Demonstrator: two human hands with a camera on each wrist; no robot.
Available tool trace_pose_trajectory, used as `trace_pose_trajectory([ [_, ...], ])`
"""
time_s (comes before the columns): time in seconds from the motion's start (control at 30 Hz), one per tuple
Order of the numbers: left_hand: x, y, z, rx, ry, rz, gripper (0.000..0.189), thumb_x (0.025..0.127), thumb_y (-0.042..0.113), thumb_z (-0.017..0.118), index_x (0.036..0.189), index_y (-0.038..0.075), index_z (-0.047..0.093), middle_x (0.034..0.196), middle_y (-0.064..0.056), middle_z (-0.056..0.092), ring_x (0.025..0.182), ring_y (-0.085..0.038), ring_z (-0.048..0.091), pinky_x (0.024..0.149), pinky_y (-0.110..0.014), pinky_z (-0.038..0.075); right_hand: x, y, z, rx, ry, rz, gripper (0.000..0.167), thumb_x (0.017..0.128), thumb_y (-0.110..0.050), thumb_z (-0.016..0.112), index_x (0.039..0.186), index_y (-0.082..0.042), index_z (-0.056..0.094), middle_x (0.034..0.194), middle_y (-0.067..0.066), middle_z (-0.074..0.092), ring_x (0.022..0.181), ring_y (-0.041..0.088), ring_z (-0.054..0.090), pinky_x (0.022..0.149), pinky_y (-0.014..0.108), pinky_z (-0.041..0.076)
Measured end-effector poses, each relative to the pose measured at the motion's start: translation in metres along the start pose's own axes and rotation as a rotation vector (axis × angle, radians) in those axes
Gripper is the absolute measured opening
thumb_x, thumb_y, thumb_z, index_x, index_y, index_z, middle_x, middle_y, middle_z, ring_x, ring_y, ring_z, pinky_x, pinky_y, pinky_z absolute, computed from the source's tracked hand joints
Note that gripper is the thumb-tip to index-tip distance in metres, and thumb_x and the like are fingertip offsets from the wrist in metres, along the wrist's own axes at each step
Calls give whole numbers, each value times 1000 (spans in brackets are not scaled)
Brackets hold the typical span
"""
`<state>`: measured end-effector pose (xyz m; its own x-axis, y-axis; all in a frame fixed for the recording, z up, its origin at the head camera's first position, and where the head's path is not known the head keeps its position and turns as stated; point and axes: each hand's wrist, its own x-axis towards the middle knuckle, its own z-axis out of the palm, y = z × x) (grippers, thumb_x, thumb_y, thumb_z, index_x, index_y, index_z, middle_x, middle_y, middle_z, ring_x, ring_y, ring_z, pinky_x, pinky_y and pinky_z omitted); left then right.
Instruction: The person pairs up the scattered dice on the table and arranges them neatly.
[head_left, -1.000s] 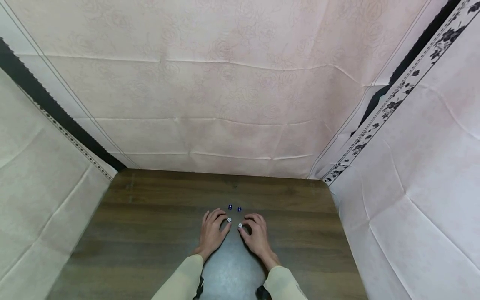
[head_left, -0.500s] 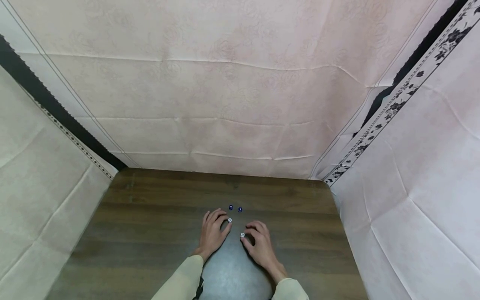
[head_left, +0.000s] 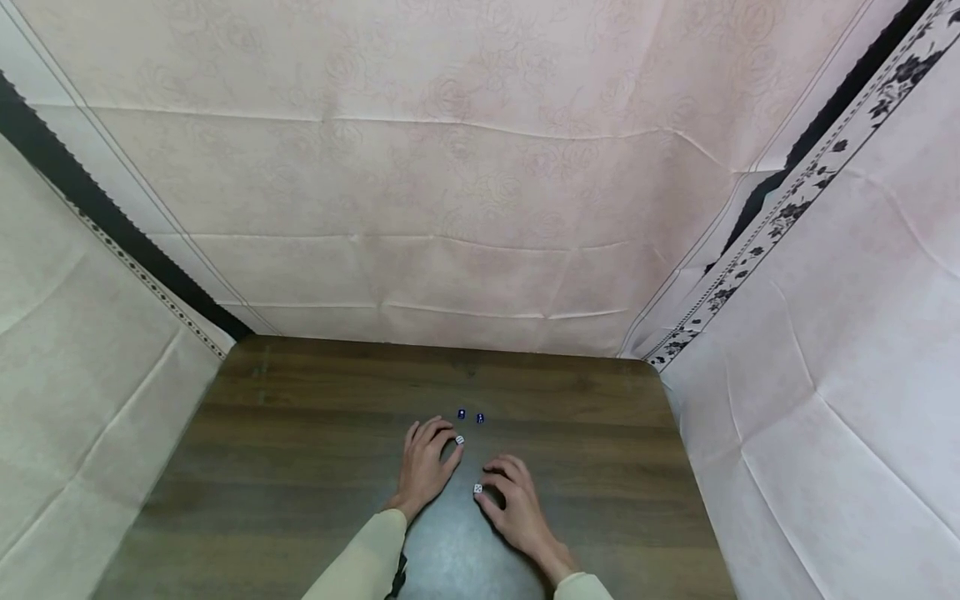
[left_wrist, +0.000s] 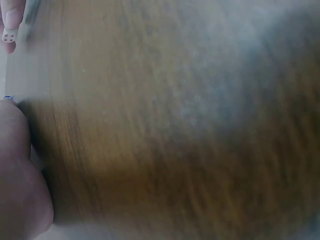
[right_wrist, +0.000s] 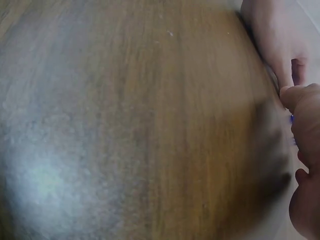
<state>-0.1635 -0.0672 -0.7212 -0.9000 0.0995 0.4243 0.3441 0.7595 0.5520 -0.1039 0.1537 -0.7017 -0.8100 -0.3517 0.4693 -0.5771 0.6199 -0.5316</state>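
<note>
We watch the left hand (head_left: 425, 467), angled inward, pinching a white die (head_left: 460, 440); our right hand (head_left: 517, 510) pinches a second die (head_left: 477, 489), farther from the table's (head_left: 300, 433) far edge; two blue dice (head_left: 461, 414) lie nearer it.

Surface (head_left: 300, 467): wood-grained, smooth, with a soft sheen. Hangings (head_left: 480, 183) matt, creased, cloth-like; sleeves (head_left: 360, 554) matt cloth. White die (head_left: 477, 489) plastic-looking, smooth.
</note>
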Motion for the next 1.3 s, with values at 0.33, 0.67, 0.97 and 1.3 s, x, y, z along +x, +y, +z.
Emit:
trace_pose_trajectory([
  [0.33,0,2,-1,-5,10,6,16,98,23,91,108,12,83,129,-9,80,140,-40,69,124,-76,42,-7,-2,-1,32,-95,53,16,95,-20,94,107,-17,84,134,8,77,141,40,64,113,63,52],
  [0.67,0,2,0,-15,16,14,15,98,23,91,108,14,82,129,-9,80,140,-40,69,124,-76,42,-9,0,2,25,-76,24,17,93,-19,95,106,-17,84,134,10,77,140,42,65,113,65,49],
  [0.97,1,2,0,-19,7,13,15,99,23,90,109,14,82,130,-9,79,141,-40,68,125,-75,41,-12,5,6,18,-48,7,19,91,-17,96,105,-18,83,134,7,76,139,41,63,112,63,47],
  [1.3,1,2,-1,7,40,32,17,95,19,93,107,12,83,127,-10,79,139,-41,69,121,-77,44,-10,2,6,0,-55,27,18,93,-19,95,105,-20,82,135,5,76,140,38,63,112,65,48],
])
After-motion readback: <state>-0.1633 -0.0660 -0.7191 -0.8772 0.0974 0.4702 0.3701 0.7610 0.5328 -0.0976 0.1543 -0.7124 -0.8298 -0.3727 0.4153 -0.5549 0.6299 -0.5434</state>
